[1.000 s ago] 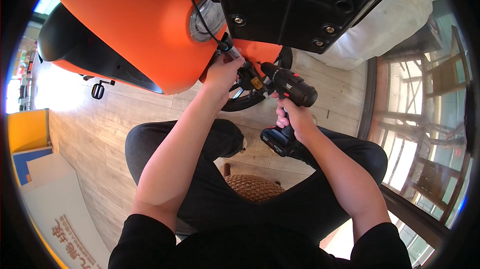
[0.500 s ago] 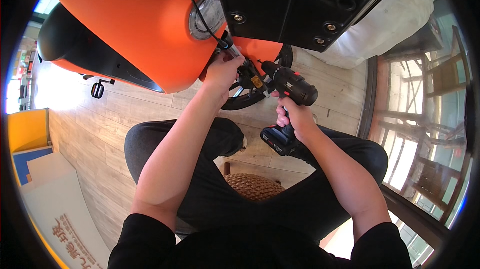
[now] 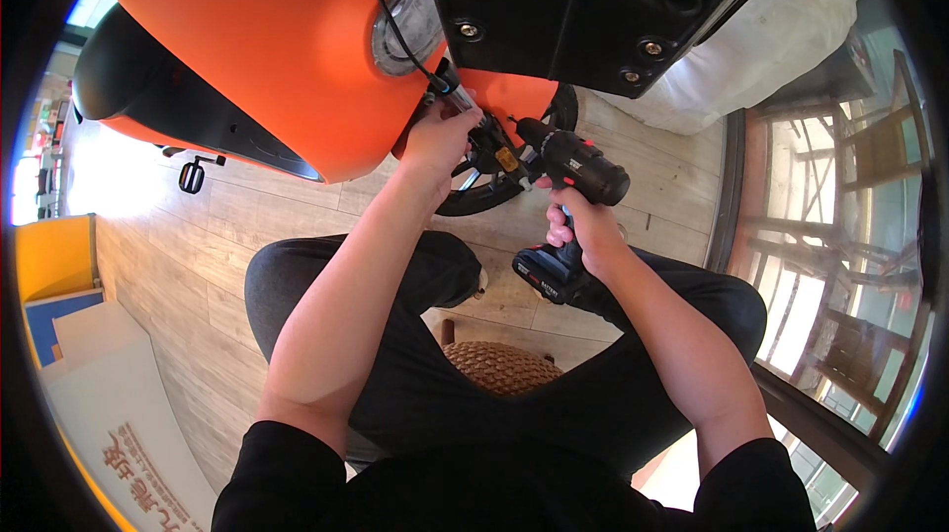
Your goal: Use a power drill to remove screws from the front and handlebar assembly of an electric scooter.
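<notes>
Gripping one drill (image 3: 581, 167): right hand (image 3: 583, 227) | one silver tube (image 3: 461, 98): left hand (image 3: 435, 144) | wheels (image 3: 484, 203): one

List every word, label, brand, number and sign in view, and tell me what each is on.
White panel, lower left: large brown characters, not copied out here.
Same panel: a smaller brown line beside them, too small to read.
Drill, on its side: a small pale marking, too blurred to read.
Battery pack: small pale lettering, not copied out here.
</notes>
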Motion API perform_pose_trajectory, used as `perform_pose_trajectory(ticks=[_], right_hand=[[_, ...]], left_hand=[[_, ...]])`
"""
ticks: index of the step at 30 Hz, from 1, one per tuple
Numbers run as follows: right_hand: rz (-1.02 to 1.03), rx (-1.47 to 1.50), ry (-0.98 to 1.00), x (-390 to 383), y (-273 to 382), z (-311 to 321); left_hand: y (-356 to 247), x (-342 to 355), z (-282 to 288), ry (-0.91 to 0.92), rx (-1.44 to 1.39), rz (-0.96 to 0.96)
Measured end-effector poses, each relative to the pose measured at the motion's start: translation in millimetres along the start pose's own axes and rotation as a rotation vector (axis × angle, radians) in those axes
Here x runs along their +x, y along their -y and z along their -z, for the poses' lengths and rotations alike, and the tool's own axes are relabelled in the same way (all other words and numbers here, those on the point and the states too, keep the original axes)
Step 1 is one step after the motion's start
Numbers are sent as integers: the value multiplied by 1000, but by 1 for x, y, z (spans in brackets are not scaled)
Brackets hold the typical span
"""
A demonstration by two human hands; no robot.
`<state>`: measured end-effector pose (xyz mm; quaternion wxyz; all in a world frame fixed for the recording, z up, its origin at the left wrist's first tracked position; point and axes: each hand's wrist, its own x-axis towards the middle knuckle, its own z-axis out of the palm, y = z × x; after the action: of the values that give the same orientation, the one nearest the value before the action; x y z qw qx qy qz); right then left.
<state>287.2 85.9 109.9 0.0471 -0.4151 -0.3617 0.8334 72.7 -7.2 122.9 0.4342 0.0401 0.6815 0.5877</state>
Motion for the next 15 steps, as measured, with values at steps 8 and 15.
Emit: perform_pose_trajectory(ticks=[8, 15], right_hand=[[-73, 249, 99, 12, -17, 16], [-49, 236, 113, 9, -22, 5]], left_hand=[[1, 0, 0, 14, -11, 6], [2, 2, 0, 9, -2, -14]])
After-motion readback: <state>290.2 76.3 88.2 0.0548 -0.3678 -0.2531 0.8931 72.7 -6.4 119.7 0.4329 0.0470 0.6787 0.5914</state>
